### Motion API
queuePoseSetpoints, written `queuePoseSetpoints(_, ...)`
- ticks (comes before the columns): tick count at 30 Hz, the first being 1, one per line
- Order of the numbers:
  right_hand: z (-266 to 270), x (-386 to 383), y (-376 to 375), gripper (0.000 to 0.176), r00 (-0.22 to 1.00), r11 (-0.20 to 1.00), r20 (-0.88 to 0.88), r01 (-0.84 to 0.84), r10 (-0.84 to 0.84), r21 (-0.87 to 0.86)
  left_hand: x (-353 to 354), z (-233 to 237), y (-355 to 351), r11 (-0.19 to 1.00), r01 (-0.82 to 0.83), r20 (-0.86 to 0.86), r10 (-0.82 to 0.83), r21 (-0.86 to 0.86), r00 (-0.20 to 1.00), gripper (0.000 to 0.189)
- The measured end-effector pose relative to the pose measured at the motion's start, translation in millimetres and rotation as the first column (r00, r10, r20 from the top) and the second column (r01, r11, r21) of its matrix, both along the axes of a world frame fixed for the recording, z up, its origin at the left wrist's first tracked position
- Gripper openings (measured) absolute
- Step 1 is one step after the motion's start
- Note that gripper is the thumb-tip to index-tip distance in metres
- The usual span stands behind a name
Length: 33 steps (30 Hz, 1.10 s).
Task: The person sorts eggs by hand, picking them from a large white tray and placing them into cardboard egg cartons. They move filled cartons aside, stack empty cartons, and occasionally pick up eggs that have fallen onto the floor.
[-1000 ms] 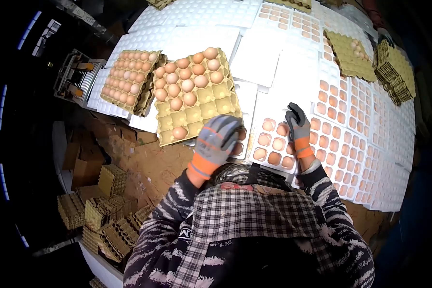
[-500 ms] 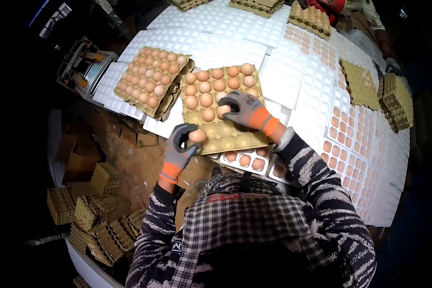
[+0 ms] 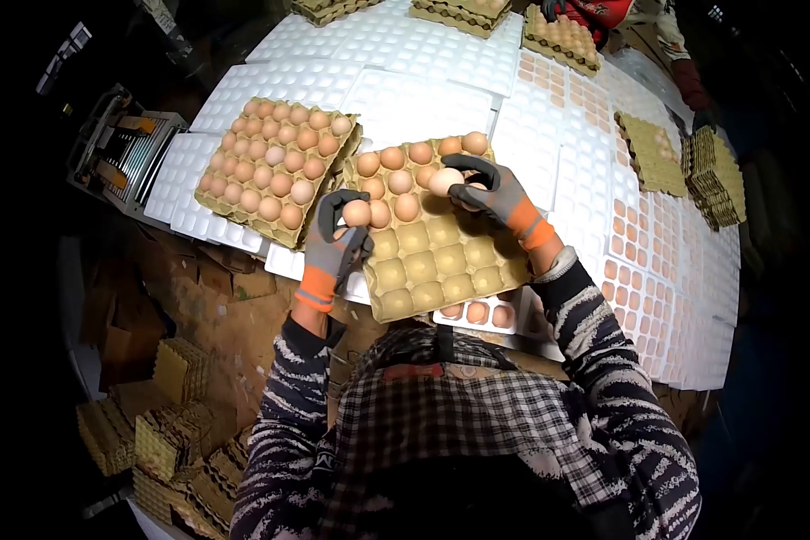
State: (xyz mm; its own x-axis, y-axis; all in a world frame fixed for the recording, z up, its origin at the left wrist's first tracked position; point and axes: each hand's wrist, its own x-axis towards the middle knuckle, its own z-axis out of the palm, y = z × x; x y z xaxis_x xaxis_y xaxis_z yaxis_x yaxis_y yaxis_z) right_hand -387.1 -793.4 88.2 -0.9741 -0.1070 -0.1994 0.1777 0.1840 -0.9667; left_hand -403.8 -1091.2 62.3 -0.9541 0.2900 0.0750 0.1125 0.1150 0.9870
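Note:
My left hand (image 3: 333,247), in a grey and orange glove, holds a brown egg (image 3: 356,213) at the left edge of a pulp tray (image 3: 441,261). My right hand (image 3: 499,198), gloved alike, holds a paler egg (image 3: 445,182) over the same tray. Several eggs sit in the tray's far rows, while its near rows have bare cups. To the left lies a full pulp tray of eggs (image 3: 274,155), stacked on another tray. Part of a white tray with eggs (image 3: 478,313) shows below the near edge.
White plastic trays (image 3: 405,99) cover the table, those on the right (image 3: 634,234) holding eggs. Stacked pulp trays (image 3: 715,175) stand at the right, others (image 3: 166,432) at the lower left. A roller conveyor (image 3: 135,148) is at the left. Another person's sleeve (image 3: 688,81) shows at the upper right.
My left hand has moved up with its egg. My right hand has lifted its egg and shifted right. Fewer eggs sit in the middle tray, and the view has shifted slightly.

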Motion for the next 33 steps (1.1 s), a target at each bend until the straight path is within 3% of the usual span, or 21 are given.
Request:
queuePoseSetpoints(1,9,4,-14,0.045,0.998,0.989,-0.012,0.052,-0.054,-0.137,-12,2,-13,1.000,0.024,0.050,-0.023,-0.020,0.999,0.045)
queuePoseSetpoints(2,3,1,-24,0.042,0.984,0.997,-0.178,-0.017,0.031,0.081,-17,4,-17,0.993,0.059,-0.247,-0.082,-0.101,0.965,0.044)
queuePoseSetpoints(3,-6,-6,-33,0.040,0.936,0.952,-0.319,-0.048,0.149,0.304,-17,2,-19,0.949,0.053,-0.158,-0.107,-0.310,0.982,0.049)
queuePoseSetpoints(4,6,-13,-52,0.038,0.858,0.856,-0.423,-0.037,0.292,0.516,-25,-4,-14,0.713,-0.035,-0.272,-0.221,-0.700,0.937,0.058)
queuePoseSetpoints(5,19,-10,-71,0.030,0.892,0.497,-0.199,-0.033,0.406,0.867,-27,-10,-7,0.662,-0.102,-0.349,-0.252,-0.743,0.902,0.059)
queuePoseSetpoints(8,-22,-22,-111,0.025,0.947,0.194,-0.164,0.112,0.276,0.975,-26,-10,7,0.555,-0.167,-0.376,-0.285,-0.815,0.882,0.059)
queuePoseSetpoints(12,-35,-24,-100,0.022,0.913,0.280,-0.266,0.179,0.309,0.943,-26,-16,10,0.663,-0.083,-0.295,-0.214,-0.744,0.931,0.055)
queuePoseSetpoints(14,-33,-18,-79,0.023,0.890,0.444,-0.336,0.177,0.308,0.878,-17,-15,4,0.820,-0.155,-0.395,-0.093,-0.552,0.914,0.055)
queuePoseSetpoints(16,-4,-2,-53,0.039,0.880,0.654,-0.405,0.157,0.248,0.740,-13,-25,4,0.988,-0.144,-0.351,0.116,-0.055,0.929,0.053)
queuePoseSetpoints(17,-15,5,-39,0.041,0.900,0.922,-0.423,0.071,0.105,0.381,-9,-21,-5,0.991,-0.129,-0.092,0.130,0.024,0.987,0.051)
queuePoseSetpoints(18,-26,16,-20,0.044,0.926,0.998,-0.377,0.009,-0.031,-0.060,0,-9,-7,0.986,-0.129,0.178,0.109,0.104,0.978,0.050)
queuePoseSetpoints(19,21,45,-9,0.046,0.994,0.955,-0.084,0.037,-0.065,-0.293,11,-6,3,0.941,-0.100,0.102,0.071,0.323,0.992,0.047)
queuePoseSetpoints(20,20,58,18,0.046,0.987,0.951,0.122,0.136,-0.105,-0.277,25,8,10,0.914,-0.032,0.142,-0.028,0.405,0.990,0.044)
queuePoseSetpoints(22,14,106,64,0.055,0.995,0.812,0.059,0.105,-0.086,-0.574,47,25,35,0.879,0.057,0.199,-0.169,0.473,0.965,0.050)
queuePoseSetpoints(23,9,136,79,0.054,0.956,0.933,-0.240,0.076,-0.168,-0.352,52,21,58,0.890,0.132,0.163,-0.223,0.437,0.961,0.051)
queuePoseSetpoints(24,-19,163,106,0.056,0.930,0.889,-0.170,0.239,-0.325,-0.392,58,13,81,0.895,0.202,0.126,-0.272,0.398,0.954,0.052)
queuePoseSetpoints(26,-23,202,164,0.056,0.816,0.687,0.295,0.577,-0.496,-0.441,71,-1,124,0.895,0.322,0.045,-0.352,0.309,0.935,0.055)
queuePoseSetpoints(27,-43,214,203,0.055,0.766,0.751,0.308,0.631,-0.564,-0.195,78,-7,144,0.892,0.371,0.002,-0.385,0.257,0.923,0.056)
queuePoseSetpoints(30,-70,237,260,0.050,0.752,0.712,0.095,0.566,-0.653,0.415,93,-7,226,0.875,0.481,-0.189,-0.482,-0.053,0.856,0.059)
queuePoseSetpoints(31,-74,237,267,0.046,0.848,0.563,-0.041,0.386,-0.528,0.731,98,-8,256,0.857,0.478,-0.203,-0.512,-0.192,0.835,0.056)
queuePoseSetpoints(33,-100,236,264,0.043,0.891,0.408,-0.115,0.312,-0.440,0.858,106,-9,313,0.776,0.435,-0.218,-0.572,-0.456,0.791,0.050)
